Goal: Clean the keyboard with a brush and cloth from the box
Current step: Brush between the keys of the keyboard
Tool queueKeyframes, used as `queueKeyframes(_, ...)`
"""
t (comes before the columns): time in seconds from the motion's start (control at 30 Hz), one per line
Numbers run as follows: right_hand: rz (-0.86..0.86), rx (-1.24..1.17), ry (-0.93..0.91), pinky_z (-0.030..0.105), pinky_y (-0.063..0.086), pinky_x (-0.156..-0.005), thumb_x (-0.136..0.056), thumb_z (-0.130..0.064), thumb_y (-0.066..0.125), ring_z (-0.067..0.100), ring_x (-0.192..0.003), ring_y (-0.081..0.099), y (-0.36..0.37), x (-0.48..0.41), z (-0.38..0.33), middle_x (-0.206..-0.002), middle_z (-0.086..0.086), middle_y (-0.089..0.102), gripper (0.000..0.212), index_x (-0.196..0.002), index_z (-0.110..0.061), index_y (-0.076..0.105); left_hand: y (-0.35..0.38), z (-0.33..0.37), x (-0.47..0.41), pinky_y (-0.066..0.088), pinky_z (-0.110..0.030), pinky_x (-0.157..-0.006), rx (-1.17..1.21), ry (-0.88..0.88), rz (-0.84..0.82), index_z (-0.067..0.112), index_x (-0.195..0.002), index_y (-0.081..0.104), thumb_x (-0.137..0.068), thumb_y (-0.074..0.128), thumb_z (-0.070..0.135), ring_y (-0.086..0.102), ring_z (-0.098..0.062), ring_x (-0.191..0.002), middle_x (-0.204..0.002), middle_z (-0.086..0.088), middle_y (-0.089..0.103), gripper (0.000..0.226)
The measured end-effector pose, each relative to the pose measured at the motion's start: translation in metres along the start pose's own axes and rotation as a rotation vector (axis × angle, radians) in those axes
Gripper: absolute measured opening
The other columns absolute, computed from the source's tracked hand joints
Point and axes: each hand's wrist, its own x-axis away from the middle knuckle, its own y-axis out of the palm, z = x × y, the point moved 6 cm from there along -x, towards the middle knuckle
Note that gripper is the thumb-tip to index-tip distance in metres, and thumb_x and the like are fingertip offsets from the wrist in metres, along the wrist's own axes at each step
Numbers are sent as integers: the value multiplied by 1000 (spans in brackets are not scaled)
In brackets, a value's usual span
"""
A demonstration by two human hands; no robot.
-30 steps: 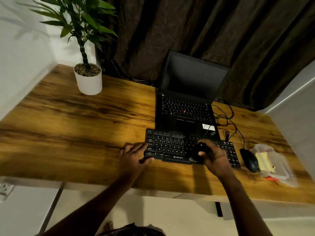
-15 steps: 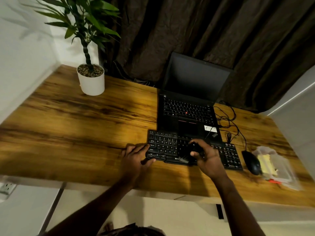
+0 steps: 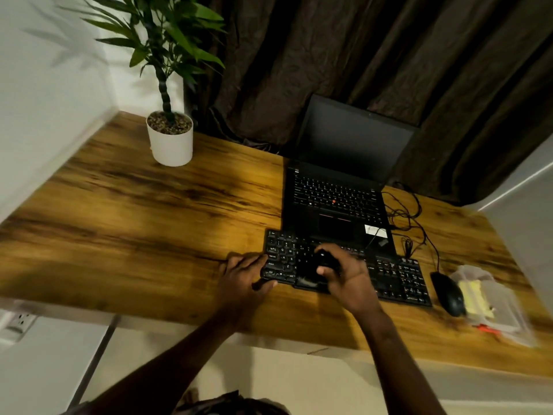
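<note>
Right hand (image 3: 350, 280): fingers curled round a black brush (image 3: 314, 265), its head down on the left-middle keys of the keyboard (image 3: 398, 277). Left hand (image 3: 242, 277): fingers near straight, laid against the keyboard's left end, thumb at the front corner. The keyboard lies on the desk (image 3: 149, 235), touching the front of an open laptop (image 3: 335, 199). Mouse (image 3: 449, 292) just right of it, then a clear box (image 3: 502, 313) with a yellow cloth (image 3: 475, 298) inside. Both forearms reach in from below, right wrist raised.
</note>
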Motion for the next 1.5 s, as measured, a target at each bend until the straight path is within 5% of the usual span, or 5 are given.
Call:
queueKeyframes(0.3, -41, 172, 76, 47, 59, -83, -87, -17, 69, 23, -105, 63, -20, -1, 33, -117, 3, 63, 62, -119, -65, 46, 2, -3, -2, 34, -39, -97, 18, -4, -9, 31, -135, 58, -80, 54, 65, 40, -14, -120, -136, 10, 59, 65)
queueKeyframes(0.63, -56, 28, -55, 46, 58, -85, -92, -29, 58, 22, -108, 61, 33, -9, -25, -118, 2, 63, 46, -130, -54, 50, 0, 0, -1, 35, -38, -91, -14, -1, 14, 27, -131, 62, -77, 48, 67, 41, -14, -115, -132, 7, 63, 68)
queueKeyframes(0.9, -3, 140, -11, 37, 60, -85, -88, -6, 69, 15, -101, 66, -7, 1, -2, -114, -1, 68, 63, -124, -55, 49, 2, -3, -2, 23, -33, -99, -6, -20, -71, 34, -141, 52, -79, 40, 72, 40, -15, -127, -143, 13, 52, 73)
queueKeyframes(1.17, -34, -20, -104, 42, 59, -79, -95, -28, 58, 16, -98, 67, 41, -14, -47, -109, -1, 69, 37, -129, -42, 55, 2, -1, -2, 38, -38, -89, -10, 6, 9, 28, -129, 62, -77, 54, 64, 50, -17, -112, -129, 11, 63, 64)
queueKeyframes(1.5, -39, 93, -37, 41, 57, -86, -89, -24, 64, 20, -103, 65, 30, -13, -24, -113, 2, 67, 50, -129, -51, 51, 5, -3, -3, 33, -36, -94, -37, -9, -48, 31, -136, 56, -80, 48, 68, 46, -16, -120, -137, 12, 58, 68)
